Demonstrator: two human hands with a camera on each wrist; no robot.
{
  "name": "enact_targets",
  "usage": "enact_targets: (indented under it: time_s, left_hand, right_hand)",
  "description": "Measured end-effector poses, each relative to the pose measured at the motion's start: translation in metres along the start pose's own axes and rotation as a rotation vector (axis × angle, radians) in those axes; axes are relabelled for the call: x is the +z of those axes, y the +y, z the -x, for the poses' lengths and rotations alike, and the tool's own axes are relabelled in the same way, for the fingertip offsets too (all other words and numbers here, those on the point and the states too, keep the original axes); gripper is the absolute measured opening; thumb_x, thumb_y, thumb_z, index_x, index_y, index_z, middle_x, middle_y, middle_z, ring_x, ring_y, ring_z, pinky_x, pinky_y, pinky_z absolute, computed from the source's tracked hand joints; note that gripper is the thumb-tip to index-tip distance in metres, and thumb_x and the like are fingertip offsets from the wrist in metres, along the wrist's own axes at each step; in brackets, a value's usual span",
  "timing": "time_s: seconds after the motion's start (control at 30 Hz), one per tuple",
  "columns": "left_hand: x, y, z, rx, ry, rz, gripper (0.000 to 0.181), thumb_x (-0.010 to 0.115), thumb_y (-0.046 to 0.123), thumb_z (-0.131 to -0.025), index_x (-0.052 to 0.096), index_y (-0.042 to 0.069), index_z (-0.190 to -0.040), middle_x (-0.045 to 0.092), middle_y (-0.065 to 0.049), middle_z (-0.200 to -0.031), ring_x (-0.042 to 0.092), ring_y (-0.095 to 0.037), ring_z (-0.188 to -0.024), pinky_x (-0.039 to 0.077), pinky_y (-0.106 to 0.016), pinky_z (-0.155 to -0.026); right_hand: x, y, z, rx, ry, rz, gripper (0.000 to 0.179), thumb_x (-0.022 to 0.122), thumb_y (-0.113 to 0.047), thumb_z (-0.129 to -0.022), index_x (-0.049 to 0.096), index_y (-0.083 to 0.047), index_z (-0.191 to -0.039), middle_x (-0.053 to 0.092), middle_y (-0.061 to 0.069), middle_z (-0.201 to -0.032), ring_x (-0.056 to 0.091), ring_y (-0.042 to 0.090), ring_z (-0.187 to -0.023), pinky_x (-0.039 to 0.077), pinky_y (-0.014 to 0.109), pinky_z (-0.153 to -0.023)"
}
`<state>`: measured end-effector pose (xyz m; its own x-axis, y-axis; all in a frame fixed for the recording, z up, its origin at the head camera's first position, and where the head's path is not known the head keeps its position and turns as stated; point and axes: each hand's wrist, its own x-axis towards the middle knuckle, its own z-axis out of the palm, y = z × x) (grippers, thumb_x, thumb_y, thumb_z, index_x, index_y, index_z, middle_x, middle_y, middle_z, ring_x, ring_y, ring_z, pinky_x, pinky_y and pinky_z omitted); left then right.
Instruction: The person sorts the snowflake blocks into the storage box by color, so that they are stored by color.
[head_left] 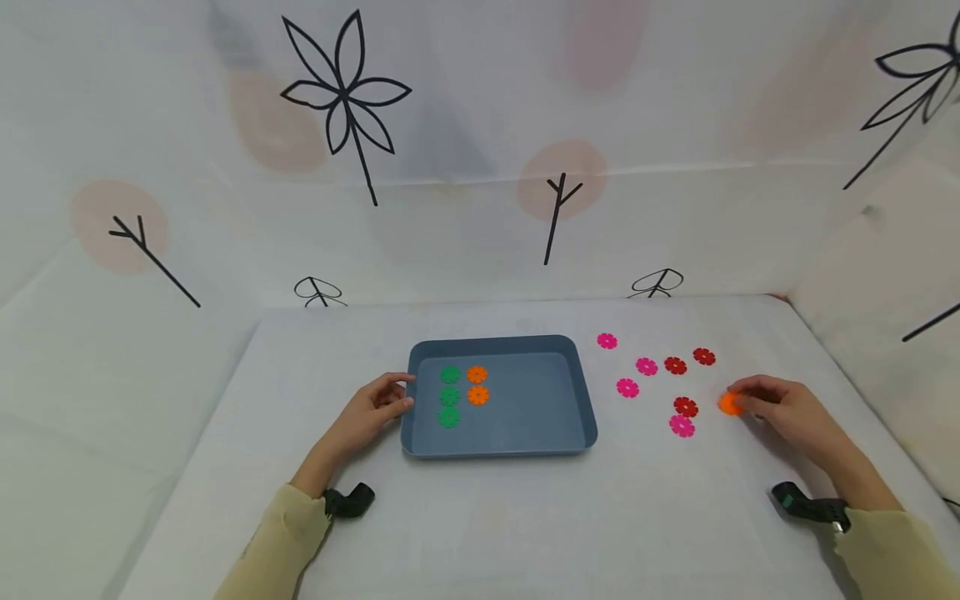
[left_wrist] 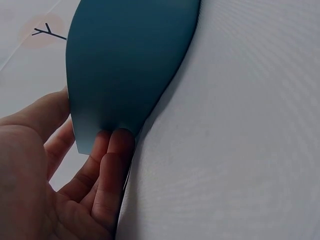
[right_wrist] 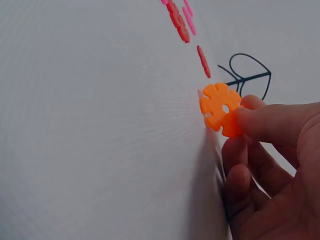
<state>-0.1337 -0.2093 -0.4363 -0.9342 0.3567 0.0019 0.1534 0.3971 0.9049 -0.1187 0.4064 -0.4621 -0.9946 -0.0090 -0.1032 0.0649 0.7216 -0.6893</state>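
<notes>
A blue-grey tray [head_left: 525,408] lies on the white surface in the head view. My left hand [head_left: 378,404] holds its left edge, with curled fingers [left_wrist: 107,185] against the outer wall of the tray [left_wrist: 130,65] in the left wrist view. Inside the tray lie green flower-shaped discs [head_left: 449,396] in a column and two orange discs [head_left: 477,385] beside them. On the right, my right hand [head_left: 780,408] pinches an orange flower-shaped disc [right_wrist: 218,110] between thumb and fingers. The disc is tilted up at the surface; whether it still touches is unclear.
Several pink discs [head_left: 627,387] and three red discs [head_left: 675,366] lie loose between the tray and my right hand. One red disc [head_left: 686,407] touches a pink disc [head_left: 682,426]. A patterned white cloth [head_left: 465,242] rises behind the table.
</notes>
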Motion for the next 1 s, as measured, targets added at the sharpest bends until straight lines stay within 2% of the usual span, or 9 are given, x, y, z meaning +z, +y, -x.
enact_targets:
  time_s: [0.1, 0.17, 0.47, 0.7, 1.0]
  left_hand:
    - [0.0, -0.001, 0.0, 0.008, -0.001, -0.001, 0.042, 0.065, 0.01, -0.098, 0.054, -0.004, -0.136, 0.057, -0.011, -0.1, 0.054, -0.018, -0.08, 0.043, -0.025, -0.067]
    - [0.0, -0.001, 0.0, 0.009, -0.002, -0.002, 0.042, 0.065, 0.01, -0.098, 0.054, -0.004, -0.136, 0.057, -0.011, -0.1, 0.054, -0.018, -0.08, 0.043, -0.025, -0.068]
    - [-0.001, -0.002, 0.0, 0.011, -0.005, 0.001, 0.042, 0.065, 0.01, -0.098, 0.054, -0.005, -0.136, 0.058, -0.012, -0.101, 0.055, -0.021, -0.082, 0.043, -0.024, -0.068]
    - [-0.001, -0.002, 0.0, 0.002, -0.005, -0.008, 0.042, 0.065, 0.01, -0.098, 0.054, -0.004, -0.136, 0.057, -0.012, -0.101, 0.055, -0.02, -0.082, 0.044, -0.025, -0.07]
    - [-0.001, 0.004, 0.001, 0.004, -0.008, -0.023, 0.041, 0.064, 0.011, -0.099, 0.054, -0.004, -0.136, 0.058, -0.012, -0.102, 0.056, -0.023, -0.084, 0.044, -0.025, -0.07]
  right_hand:
    - [0.0, -0.003, -0.001, -0.007, 0.026, -0.01, 0.032, 0.057, -0.019, -0.102, 0.06, 0.005, -0.123, 0.06, 0.025, -0.116, 0.054, 0.004, -0.084, 0.05, 0.018, -0.067]
    - [0.001, -0.005, -0.003, -0.016, 0.032, -0.014, 0.033, 0.058, -0.019, -0.102, 0.06, 0.006, -0.124, 0.059, 0.026, -0.117, 0.054, 0.003, -0.083, 0.05, 0.017, -0.067]
    - [0.005, -0.026, -0.017, -0.074, -0.022, -0.006, 0.034, 0.06, -0.023, -0.102, 0.061, 0.003, -0.123, 0.06, 0.022, -0.115, 0.057, 0.014, -0.088, 0.052, 0.021, -0.069]
    - [0.015, -0.059, -0.032, -0.107, -0.086, -0.042, 0.032, 0.061, -0.022, -0.101, 0.062, 0.001, -0.123, 0.061, 0.02, -0.114, 0.059, 0.025, -0.09, 0.054, 0.027, -0.071]
    - [0.033, -0.102, -0.047, -0.168, -0.166, -0.066, 0.026, 0.063, -0.015, -0.099, 0.063, -0.002, -0.121, 0.064, 0.016, -0.112, 0.061, 0.031, -0.096, 0.055, 0.032, -0.077]
